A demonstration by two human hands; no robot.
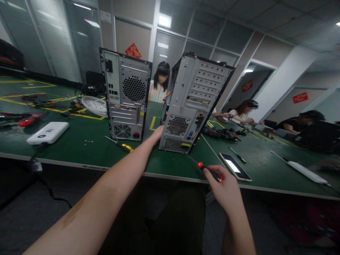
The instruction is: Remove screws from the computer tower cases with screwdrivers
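A computer tower (183, 102) stands tilted on the green table, its back with slots and ports facing me. My left hand (159, 134) reaches along its left side, and the fingers are hidden behind the case. My right hand (222, 182) is closed round the handle of a red and black screwdriver (209, 172). Its thin shaft points left, and the tip is close to the tower's bottom rear edge; I cannot tell whether they touch. To the left, a second computer tower (127, 95) stands upright with its back towards me.
A yellow and black screwdriver (123, 146) and small screws (89, 142) lie at the left, near a white power bank (48, 133) and a white basket (94, 105). Right are a phone (235, 166), a pen-like tool (237, 154) and dark cables (225, 134). Other people sit across the table.
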